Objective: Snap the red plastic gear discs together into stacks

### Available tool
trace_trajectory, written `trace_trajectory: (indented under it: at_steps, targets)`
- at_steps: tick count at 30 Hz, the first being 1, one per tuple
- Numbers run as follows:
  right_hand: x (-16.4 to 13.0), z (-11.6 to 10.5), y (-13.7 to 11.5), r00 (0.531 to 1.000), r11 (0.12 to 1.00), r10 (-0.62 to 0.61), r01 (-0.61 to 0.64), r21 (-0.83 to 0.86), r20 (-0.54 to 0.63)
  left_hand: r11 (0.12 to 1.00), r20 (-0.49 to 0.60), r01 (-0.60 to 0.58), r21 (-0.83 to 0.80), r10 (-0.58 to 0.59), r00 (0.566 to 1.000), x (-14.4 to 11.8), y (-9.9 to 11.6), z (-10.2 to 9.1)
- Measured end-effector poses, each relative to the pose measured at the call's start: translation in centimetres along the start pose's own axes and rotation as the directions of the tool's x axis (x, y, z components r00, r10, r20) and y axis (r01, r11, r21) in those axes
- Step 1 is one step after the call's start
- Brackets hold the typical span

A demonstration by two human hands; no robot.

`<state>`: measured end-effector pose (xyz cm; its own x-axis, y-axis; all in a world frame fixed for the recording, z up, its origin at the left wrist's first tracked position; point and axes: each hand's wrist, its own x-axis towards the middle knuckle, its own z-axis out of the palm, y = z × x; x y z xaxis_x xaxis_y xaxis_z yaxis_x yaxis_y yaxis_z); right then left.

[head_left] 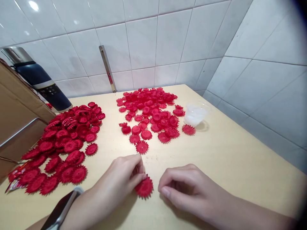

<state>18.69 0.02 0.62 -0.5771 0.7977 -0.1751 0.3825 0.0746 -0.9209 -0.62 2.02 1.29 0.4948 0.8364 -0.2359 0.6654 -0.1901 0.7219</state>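
- While the red paper flower (144, 187) is lying flat on the worktop (227, 159) in the lower middle of the frame, the left hand (120, 179) is pinching its upper edge between thumb and fingertips.
- The flower is looking very light, thin and soft; I judge it will crease easily, so taking it gently at the rim or the centre is safer.
- The right hand (184, 188) is resting just beside the flower, at its right, fingers loosely curled inward and holding nothing that I can see.
- One pile of flowers (62, 143) is lying at the left, another pile (151, 111) in the upper middle, near a clear plastic cup (195, 114).
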Motion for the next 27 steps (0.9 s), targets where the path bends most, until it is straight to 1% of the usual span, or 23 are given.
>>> trace_trajectory:
  at_steps: [3, 5, 7, 8, 10, 12, 14, 15, 18, 21, 24, 27]
  targets:
    - [0.1, 0.3, 0.1, 0.999, 0.999, -0.029, 0.029, 0.031, 0.014, 0.992, -0.105, -0.011, -0.123, -0.002, 0.994, 0.3, 0.6, 0.6]
    - [0.3, 0.4, 0.3, 0.999, 0.996, -0.034, 0.037, 0.079, -0.034, 0.961, -0.167, -0.017, -0.276, -0.03, 0.986, 0.4, 1.0, 0.9]
    - [0.4, 0.5, 0.6, 0.994, 0.986, -0.001, 0.019, 0.163, -0.11, 0.891, -0.189, -0.016, -0.454, -0.079, 0.979, 0.3, 1.1, 1.1]
    - [0.5, 0.4, 0.7, 0.99, 0.977, 0.024, 0.006, 0.211, -0.141, 0.846, -0.176, -0.01, -0.534, -0.1, 0.979, 0.3, 1.1, 1.2]
    - [0.5, 0.2, 1.0, 0.984, 0.955, 0.061, -0.009, 0.298, -0.165, 0.747, -0.108, 0.017, -0.665, -0.119, 0.987, 0.1, 1.0, 1.4]
    - [0.5, -0.1, 1.2, 0.986, 0.929, 0.066, -0.004, 0.37, -0.154, 0.656, -0.03, 0.034, -0.754, -0.085, 0.996, 0.0, 1.0, 1.6]
    - [0.5, -0.3, 1.4, 0.99, 0.889, 0.071, -0.008, 0.458, -0.121, 0.606, 0.005, 0.025, -0.795, -0.034, 0.999, -0.2, 0.9, 1.7]
    - [0.5, -0.3, 1.5, 0.991, 0.865, 0.079, -0.015, 0.502, -0.108, 0.602, -0.006, 0.003, -0.799, -0.012, 1.0, -0.2, 0.9, 1.7]
    - [0.6, -0.3, 1.7, 0.992, 0.798, 0.103, -0.04, 0.602, -0.07, 0.648, -0.102, -0.104, -0.754, 0.041, 0.994, -0.2, 0.9, 1.9]
    - [0.7, -0.1, 2.0, 0.992, 0.764, 0.111, -0.052, 0.643, -0.053, 0.685, -0.177, -0.198, -0.701, 0.102, 0.979, -0.1, 1.0, 2.2]
    - [0.7, 0.0, 2.3, 0.991, 0.747, 0.126, -0.066, 0.661, -0.044, 0.685, -0.195, -0.22, -0.694, 0.116, 0.974, 0.0, 0.9, 2.4]
    - [0.8, 0.0, 2.5, 0.991, 0.745, 0.131, -0.074, 0.663, -0.036, 0.659, -0.185, -0.205, -0.724, 0.102, 0.978, 0.0, 0.9, 2.5]
